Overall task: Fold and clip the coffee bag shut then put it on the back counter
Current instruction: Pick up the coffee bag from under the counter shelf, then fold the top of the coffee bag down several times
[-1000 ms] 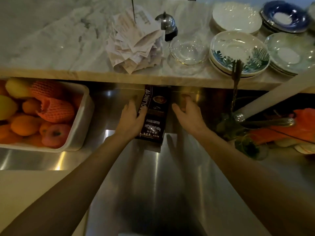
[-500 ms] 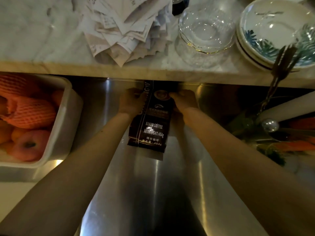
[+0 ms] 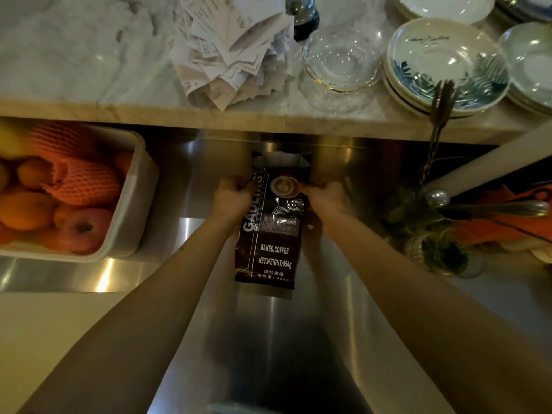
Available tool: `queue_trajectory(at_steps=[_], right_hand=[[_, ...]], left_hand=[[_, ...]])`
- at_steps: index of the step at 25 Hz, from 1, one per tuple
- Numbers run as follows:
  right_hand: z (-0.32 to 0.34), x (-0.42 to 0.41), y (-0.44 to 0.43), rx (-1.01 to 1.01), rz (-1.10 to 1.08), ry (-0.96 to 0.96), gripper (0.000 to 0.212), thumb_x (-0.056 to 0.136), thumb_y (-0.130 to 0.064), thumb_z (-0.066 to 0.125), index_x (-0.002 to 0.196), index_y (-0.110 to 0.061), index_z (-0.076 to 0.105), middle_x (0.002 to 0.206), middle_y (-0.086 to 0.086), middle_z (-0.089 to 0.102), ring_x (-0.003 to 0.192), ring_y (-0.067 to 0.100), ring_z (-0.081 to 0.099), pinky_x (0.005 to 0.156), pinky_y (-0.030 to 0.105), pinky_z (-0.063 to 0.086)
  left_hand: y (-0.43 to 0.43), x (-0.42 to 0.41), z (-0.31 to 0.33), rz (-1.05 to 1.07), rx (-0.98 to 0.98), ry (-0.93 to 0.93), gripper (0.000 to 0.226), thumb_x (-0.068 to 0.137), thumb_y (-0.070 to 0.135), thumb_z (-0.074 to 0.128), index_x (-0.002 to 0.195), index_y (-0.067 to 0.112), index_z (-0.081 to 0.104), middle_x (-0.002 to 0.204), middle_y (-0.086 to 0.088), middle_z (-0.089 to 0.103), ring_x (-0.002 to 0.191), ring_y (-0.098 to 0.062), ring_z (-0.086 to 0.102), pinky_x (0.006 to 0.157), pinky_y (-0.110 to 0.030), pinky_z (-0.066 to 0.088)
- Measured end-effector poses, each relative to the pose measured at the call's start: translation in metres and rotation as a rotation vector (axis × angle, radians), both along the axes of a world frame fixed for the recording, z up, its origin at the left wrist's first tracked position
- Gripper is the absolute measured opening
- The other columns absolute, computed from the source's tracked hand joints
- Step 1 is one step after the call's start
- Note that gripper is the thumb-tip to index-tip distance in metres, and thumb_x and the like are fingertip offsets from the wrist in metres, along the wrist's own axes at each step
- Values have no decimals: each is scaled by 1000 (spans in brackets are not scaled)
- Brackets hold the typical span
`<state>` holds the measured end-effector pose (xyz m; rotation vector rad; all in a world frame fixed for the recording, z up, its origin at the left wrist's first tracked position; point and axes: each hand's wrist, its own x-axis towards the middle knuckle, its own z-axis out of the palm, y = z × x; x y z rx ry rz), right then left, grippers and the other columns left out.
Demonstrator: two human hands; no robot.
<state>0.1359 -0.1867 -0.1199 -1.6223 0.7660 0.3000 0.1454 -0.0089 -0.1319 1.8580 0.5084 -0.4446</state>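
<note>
A dark coffee bag (image 3: 270,234) with white lettering stands on the steel counter (image 3: 283,339), just below the marble shelf's edge. Its top stands open, showing the silver lining (image 3: 280,160). My left hand (image 3: 231,195) grips the bag's upper left edge. Opposite it, my right hand (image 3: 324,194) grips the upper right edge. Both hands sit just under the open mouth. No clip is visible.
A white tub of fruit (image 3: 131,204) sits at the left. On the marble shelf (image 3: 74,64) above lie a pile of paper receipts (image 3: 233,55), glass saucers (image 3: 339,59) and stacked plates (image 3: 445,64). At the right stand a jar of greenery (image 3: 442,255) and utensils (image 3: 493,207).
Both hands closed on the bag's upper sides and drew it a little nearer. The top now stands open with the silver lining showing. The camera view dipped closer to the counter.
</note>
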Motion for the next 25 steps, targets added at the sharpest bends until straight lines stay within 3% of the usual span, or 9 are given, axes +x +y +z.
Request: queue_trajectory(at_steps=[3,5,8,12,15,18,20,22,25], right_hand=[[21,-30,2,-30,31,-93,10,85,-12,68,89,-20,63,89,1,68,83,17,65,71,29,54],[32,-51,1,-39,65,-140,17,85,-10,67,81,-25,63,87,1,69,87,20,67,74,33,55],[59,-92,-2,-58,122,-241,17,87,-5,64,85,-21,65,82,-6,67,81,12,64,68,22,48],[88,-153,-8,-30,154,-347,18,88,3,59,89,-14,65,83,-4,68,76,4,65,59,12,49],[92,-196,-11,-48,140,-415,28,83,8,61,85,-19,68,90,6,73,89,19,71,78,30,60],[90,-229,-14,-68,121,-461,43,81,12,58,76,-30,66,87,3,72,92,25,70,87,49,58],[94,-252,-17,-66,116,-480,48,81,12,55,75,-35,65,85,-1,70,92,26,69,87,52,57],[96,-271,-21,-69,121,-518,50,80,14,53,77,-34,66,87,0,70,92,25,69,87,50,58],[101,-298,-25,-53,110,-524,43,79,14,54,85,-25,68,91,-2,71,94,13,68,87,33,57]], left_hand=[[0,-29,19,17,-34,-46,23,84,33,61,95,14,67,100,-13,73,95,-29,69,90,-52,55],[-2,-51,33,31,-74,-76,14,91,25,59,94,13,67,99,-14,73,95,-30,69,89,-50,55],[-7,-93,55,34,-58,-153,13,92,11,55,100,11,66,99,-9,70,97,-27,67,82,-39,55],[-11,-150,74,23,33,-310,40,79,-15,48,101,14,65,103,-7,68,98,-22,63,68,-16,50],[-18,-198,92,-6,28,-502,46,74,-19,49,105,9,67,108,-6,69,100,-13,63,79,-7,48],[-25,-235,102,-8,-3,-574,47,73,-19,53,107,10,67,108,-4,67,100,2,60,82,-5,45],[-33,-264,107,17,-16,-593,49,72,-21,51,106,10,67,108,-5,68,103,-3,61,82,-6,46],[-41,-288,108,48,-20,-585,50,74,-22,48,106,10,68,109,-6,69,105,-12,62,84,-9,49],[-49,-318,106,77,-21,-572,46,78,-18,51,105,14,69,106,-3,71,104,-14,64,88,-18,54]])
